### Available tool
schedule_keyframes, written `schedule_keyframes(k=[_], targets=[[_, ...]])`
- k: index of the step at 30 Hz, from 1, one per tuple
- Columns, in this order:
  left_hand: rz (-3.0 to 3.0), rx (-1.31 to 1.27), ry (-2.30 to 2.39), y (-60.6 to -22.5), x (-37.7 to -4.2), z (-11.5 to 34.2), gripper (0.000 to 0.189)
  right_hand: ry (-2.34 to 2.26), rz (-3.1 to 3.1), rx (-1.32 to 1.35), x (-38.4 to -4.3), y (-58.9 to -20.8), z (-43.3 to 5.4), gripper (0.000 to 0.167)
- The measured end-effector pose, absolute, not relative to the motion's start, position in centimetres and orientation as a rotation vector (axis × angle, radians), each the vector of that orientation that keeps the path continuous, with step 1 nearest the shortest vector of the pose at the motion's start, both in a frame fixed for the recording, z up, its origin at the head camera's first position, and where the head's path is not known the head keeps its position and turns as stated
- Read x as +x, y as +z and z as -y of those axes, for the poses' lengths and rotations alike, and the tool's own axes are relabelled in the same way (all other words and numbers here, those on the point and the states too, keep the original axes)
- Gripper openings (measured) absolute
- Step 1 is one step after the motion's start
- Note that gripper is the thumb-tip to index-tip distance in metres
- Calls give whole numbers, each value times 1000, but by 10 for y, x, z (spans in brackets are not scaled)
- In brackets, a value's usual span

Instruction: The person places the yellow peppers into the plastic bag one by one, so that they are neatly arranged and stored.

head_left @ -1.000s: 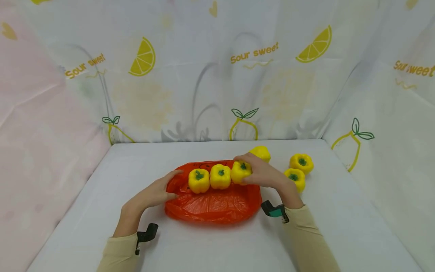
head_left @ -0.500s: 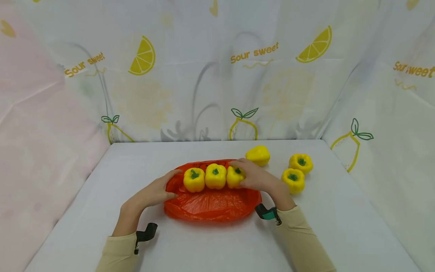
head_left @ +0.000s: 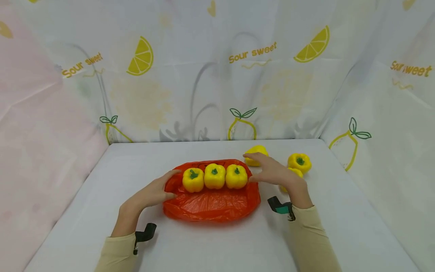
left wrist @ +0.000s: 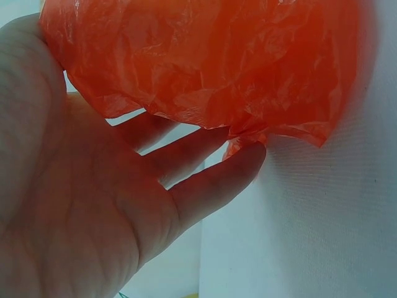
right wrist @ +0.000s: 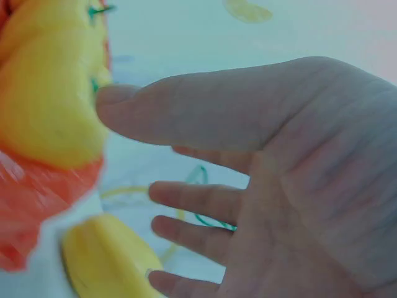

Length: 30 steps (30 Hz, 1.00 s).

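Three peppers [head_left: 215,176] sit on the bag [head_left: 212,209] between left hand [head_left: 154,193] and right hand [head_left: 274,172] (both spread) — apparently mid-placing, next calling for a loose pepper [head_left: 259,149].

A white table [head_left: 204,247] bears a red bag [head_left: 214,207], three peppers [head_left: 300,165] beside it.

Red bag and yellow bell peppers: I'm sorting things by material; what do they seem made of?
Red bag: thin, glossy plastic film, judging by its crinkles and highlights. Yellow bell peppers: smooth, slightly glossy; perhaps moulded plastic or foam, given their similar shapes, but could be real.
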State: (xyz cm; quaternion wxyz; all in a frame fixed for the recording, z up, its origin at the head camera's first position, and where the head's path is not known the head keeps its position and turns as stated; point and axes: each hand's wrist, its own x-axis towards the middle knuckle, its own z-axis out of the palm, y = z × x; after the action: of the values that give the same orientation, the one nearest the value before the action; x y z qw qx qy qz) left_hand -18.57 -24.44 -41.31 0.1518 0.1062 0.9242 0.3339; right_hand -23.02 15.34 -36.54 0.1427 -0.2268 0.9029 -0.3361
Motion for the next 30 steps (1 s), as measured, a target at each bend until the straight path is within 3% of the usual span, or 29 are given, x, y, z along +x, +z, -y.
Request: schedule_keyframes(k=[30], targets=[[-2647,267,946,-415,-187,243,76,-685,-2606,-390,-227,-363,-246,74]])
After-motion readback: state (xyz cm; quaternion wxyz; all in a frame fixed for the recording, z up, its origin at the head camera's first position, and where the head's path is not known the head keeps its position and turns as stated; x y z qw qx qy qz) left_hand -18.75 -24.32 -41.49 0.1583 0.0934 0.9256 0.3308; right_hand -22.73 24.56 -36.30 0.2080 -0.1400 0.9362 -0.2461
